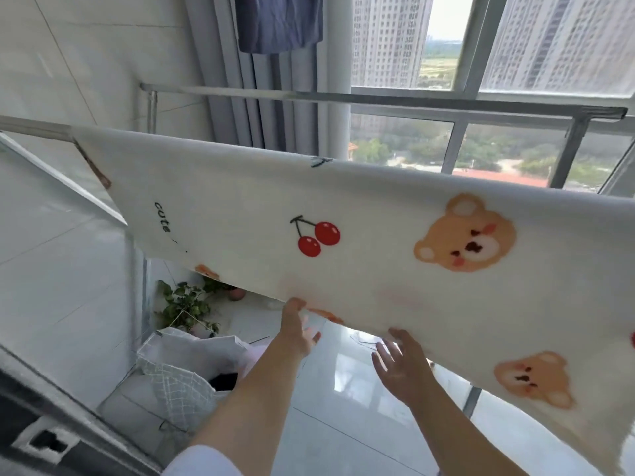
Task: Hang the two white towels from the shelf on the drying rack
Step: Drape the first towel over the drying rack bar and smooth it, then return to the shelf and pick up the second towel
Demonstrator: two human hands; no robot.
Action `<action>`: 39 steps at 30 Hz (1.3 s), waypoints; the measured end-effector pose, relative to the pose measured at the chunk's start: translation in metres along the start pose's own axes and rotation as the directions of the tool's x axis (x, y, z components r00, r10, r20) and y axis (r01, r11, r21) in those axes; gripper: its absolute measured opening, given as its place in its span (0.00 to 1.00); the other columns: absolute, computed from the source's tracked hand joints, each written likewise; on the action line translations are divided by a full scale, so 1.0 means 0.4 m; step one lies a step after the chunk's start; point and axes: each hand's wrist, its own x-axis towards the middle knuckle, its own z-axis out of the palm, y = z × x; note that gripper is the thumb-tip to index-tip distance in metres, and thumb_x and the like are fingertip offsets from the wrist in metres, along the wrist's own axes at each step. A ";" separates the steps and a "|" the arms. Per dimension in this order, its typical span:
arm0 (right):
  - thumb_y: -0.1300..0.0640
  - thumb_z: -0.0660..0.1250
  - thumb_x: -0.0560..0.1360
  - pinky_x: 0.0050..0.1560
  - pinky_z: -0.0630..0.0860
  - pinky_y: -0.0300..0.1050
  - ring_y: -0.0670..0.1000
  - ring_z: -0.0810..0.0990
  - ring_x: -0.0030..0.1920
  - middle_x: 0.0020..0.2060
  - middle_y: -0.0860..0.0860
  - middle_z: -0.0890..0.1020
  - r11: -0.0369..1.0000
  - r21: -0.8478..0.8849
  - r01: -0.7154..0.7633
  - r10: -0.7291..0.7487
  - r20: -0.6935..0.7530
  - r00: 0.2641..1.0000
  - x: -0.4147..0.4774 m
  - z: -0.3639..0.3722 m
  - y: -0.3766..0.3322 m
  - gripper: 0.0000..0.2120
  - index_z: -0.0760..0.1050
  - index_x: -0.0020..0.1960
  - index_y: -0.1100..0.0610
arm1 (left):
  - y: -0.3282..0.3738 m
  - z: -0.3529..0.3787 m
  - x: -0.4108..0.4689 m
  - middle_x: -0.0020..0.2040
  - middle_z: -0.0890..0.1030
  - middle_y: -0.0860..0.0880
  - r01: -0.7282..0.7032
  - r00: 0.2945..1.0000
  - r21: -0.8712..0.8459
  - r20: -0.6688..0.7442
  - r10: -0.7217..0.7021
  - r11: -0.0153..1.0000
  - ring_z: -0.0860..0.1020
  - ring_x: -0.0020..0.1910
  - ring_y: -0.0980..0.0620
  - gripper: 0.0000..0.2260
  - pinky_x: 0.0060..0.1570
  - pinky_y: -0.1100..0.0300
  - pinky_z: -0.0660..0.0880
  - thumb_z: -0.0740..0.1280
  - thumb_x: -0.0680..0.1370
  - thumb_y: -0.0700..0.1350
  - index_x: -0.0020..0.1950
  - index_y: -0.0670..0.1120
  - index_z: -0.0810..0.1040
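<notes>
A white towel (360, 214) printed with bears, cherries and the word "cute" hangs spread over the near bar of the drying rack (37, 130). Its lower hem runs from upper left to lower right. My left hand (297, 329) reaches up to the hem, fingers spread, thumb touching the cloth's edge. My right hand (400, 364) is just below the hem to the right, fingers apart, fingertips at the cloth. Neither hand grips the towel. A second rack bar (309, 97) runs behind, bare. No other white towel shows.
A blue garment (280, 24) hangs above by the grey curtain (275, 108). Below left stand a fabric laundry basket (178, 379) and a potted plant (187, 304). The window (481, 80) is beyond the rack. The floor (343, 389) is glossy tile.
</notes>
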 end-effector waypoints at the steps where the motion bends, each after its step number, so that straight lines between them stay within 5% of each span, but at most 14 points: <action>1: 0.58 0.65 0.76 0.66 0.68 0.45 0.52 0.73 0.65 0.59 0.51 0.75 1.000 0.019 0.002 -0.002 0.005 1.000 0.001 -0.001 0.007 0.04 0.74 0.42 0.54 | -0.002 0.003 0.010 0.69 0.70 0.44 0.014 0.999 -0.058 0.034 -0.012 0.998 0.64 0.72 0.45 0.04 0.71 0.45 0.58 0.58 0.74 0.44 0.45 0.50 0.72; 3: 0.61 0.64 0.75 0.65 0.68 0.45 0.50 0.75 0.63 0.53 0.49 0.76 0.998 0.060 0.006 -0.007 0.025 1.000 0.005 -0.004 0.023 0.06 0.73 0.39 0.54 | -0.016 0.001 0.026 0.43 0.79 0.46 0.002 0.995 -0.150 0.101 0.013 0.989 0.76 0.56 0.48 0.04 0.69 0.41 0.58 0.57 0.70 0.41 0.38 0.48 0.70; 4: 0.62 0.64 0.74 0.64 0.69 0.43 0.49 0.76 0.59 0.50 0.48 0.77 0.997 0.074 0.010 -0.013 0.033 0.999 0.006 -0.004 0.029 0.07 0.73 0.39 0.54 | -0.023 0.001 0.030 0.30 0.74 0.48 -0.017 0.990 -0.175 0.134 0.041 0.984 0.78 0.41 0.49 0.05 0.65 0.41 0.65 0.56 0.70 0.40 0.34 0.47 0.68; 5: 0.64 0.63 0.73 0.61 0.70 0.42 0.48 0.77 0.54 0.46 0.47 0.78 0.996 0.086 0.014 -0.018 0.038 0.999 0.009 -0.003 0.035 0.07 0.73 0.39 0.53 | -0.030 0.001 0.037 0.22 0.68 0.49 -0.038 0.986 -0.189 0.153 0.067 0.981 0.75 0.27 0.49 0.07 0.55 0.45 0.73 0.54 0.70 0.39 0.32 0.47 0.65; 7: 0.66 0.62 0.72 0.53 0.72 0.40 0.47 0.77 0.45 0.41 0.47 0.79 0.994 0.103 0.027 -0.030 0.034 0.999 0.011 0.000 0.046 0.09 0.75 0.40 0.53 | -0.044 -0.006 0.052 0.16 0.60 0.51 -0.064 0.988 -0.208 0.128 0.092 0.976 0.65 0.17 0.49 0.09 0.35 0.56 0.75 0.52 0.70 0.36 0.31 0.47 0.61; 11: 0.66 0.62 0.71 0.48 0.73 0.40 0.47 0.77 0.42 0.40 0.48 0.80 0.997 0.077 0.015 -0.016 0.005 1.000 0.021 0.015 0.066 0.09 0.75 0.43 0.53 | -0.056 -0.030 0.081 0.16 0.59 0.50 -0.064 0.998 -0.182 -0.007 0.063 0.981 0.64 0.23 0.47 0.11 0.45 0.55 0.71 0.51 0.69 0.33 0.31 0.47 0.59; 15: 0.66 0.63 0.72 0.50 0.73 0.41 0.47 0.77 0.43 0.40 0.49 0.79 0.999 0.051 -0.010 0.009 0.025 1.000 0.019 0.011 0.076 0.07 0.74 0.41 0.55 | -0.036 -0.041 0.095 0.22 0.68 0.48 -0.129 0.984 -0.203 -0.150 0.099 0.971 0.67 0.22 0.50 0.13 0.28 0.64 0.70 0.49 0.70 0.28 0.32 0.43 0.63; 17: 0.66 0.64 0.72 0.54 0.72 0.42 0.48 0.78 0.48 0.42 0.49 0.80 0.999 0.017 -0.027 0.026 0.049 0.998 0.011 -0.002 0.078 0.07 0.75 0.42 0.55 | -0.040 -0.048 0.103 0.32 0.72 0.46 -0.156 0.975 -0.225 -0.190 0.114 0.962 0.71 0.28 0.51 0.16 0.33 0.61 0.72 0.47 0.71 0.27 0.36 0.43 0.67; 19: 0.66 0.65 0.74 0.56 0.72 0.44 0.49 0.79 0.54 0.45 0.50 0.81 0.998 -0.020 -0.052 0.054 0.078 0.996 0.005 -0.028 0.074 0.07 0.76 0.44 0.55 | -0.064 -0.058 0.104 0.30 0.73 0.44 -0.145 0.973 -0.209 -0.206 0.102 0.967 0.73 0.29 0.53 0.16 0.36 0.63 0.74 0.47 0.73 0.27 0.36 0.44 0.67; 21: 0.63 0.65 0.76 0.57 0.72 0.45 0.51 0.77 0.61 0.52 0.51 0.81 0.993 -0.086 -0.079 0.088 0.099 0.991 -0.003 -0.068 0.061 0.04 0.76 0.45 0.56 | -0.114 -0.067 0.101 0.28 0.76 0.45 -0.097 0.970 -0.132 -0.235 0.064 0.986 0.73 0.34 0.51 0.12 0.38 0.62 0.72 0.50 0.76 0.30 0.37 0.43 0.66; 24: 0.62 0.65 0.77 0.62 0.70 0.45 0.52 0.75 0.65 0.59 0.53 0.80 0.975 -0.194 -0.111 0.119 0.031 0.992 -0.027 -0.175 0.015 0.09 0.76 0.56 0.54 | -0.223 -0.036 0.076 0.41 0.77 0.47 0.053 0.980 0.184 -0.198 -0.016 0.982 0.76 0.39 0.51 0.06 0.39 0.62 0.70 0.55 0.81 0.39 0.49 0.42 0.70; 27: 0.60 0.65 0.77 0.58 0.71 0.44 0.53 0.76 0.62 0.59 0.54 0.79 0.968 -0.218 -0.126 0.108 -0.093 0.990 -0.066 -0.316 -0.047 0.08 0.76 0.56 0.57 | -0.340 0.053 0.025 0.41 0.78 0.46 0.121 0.992 0.510 -0.102 -0.080 0.851 0.76 0.37 0.50 0.06 0.37 0.61 0.70 0.58 0.80 0.40 0.45 0.43 0.73; 31: 0.60 0.60 0.79 0.43 0.73 0.40 0.52 0.77 0.56 0.53 0.54 0.81 0.965 -0.235 -0.119 0.039 -0.317 0.948 -0.154 -0.556 -0.179 0.05 0.74 0.51 0.58 | -0.563 0.236 -0.080 0.40 0.77 0.47 0.000 0.993 0.850 0.065 -0.104 0.526 0.75 0.32 0.52 0.06 0.33 0.62 0.66 0.59 0.79 0.42 0.51 0.43 0.74; 39: 0.59 0.60 0.78 0.36 0.72 0.41 0.50 0.78 0.42 0.48 0.55 0.81 0.946 -0.325 0.006 -0.205 -0.579 0.789 -0.431 -0.991 -0.515 0.07 0.73 0.52 0.60 | -1.040 0.645 -0.306 0.44 0.78 0.46 -0.152 0.848 0.943 0.278 -0.451 0.296 0.77 0.35 0.51 0.11 0.38 0.61 0.69 0.61 0.79 0.44 0.59 0.42 0.73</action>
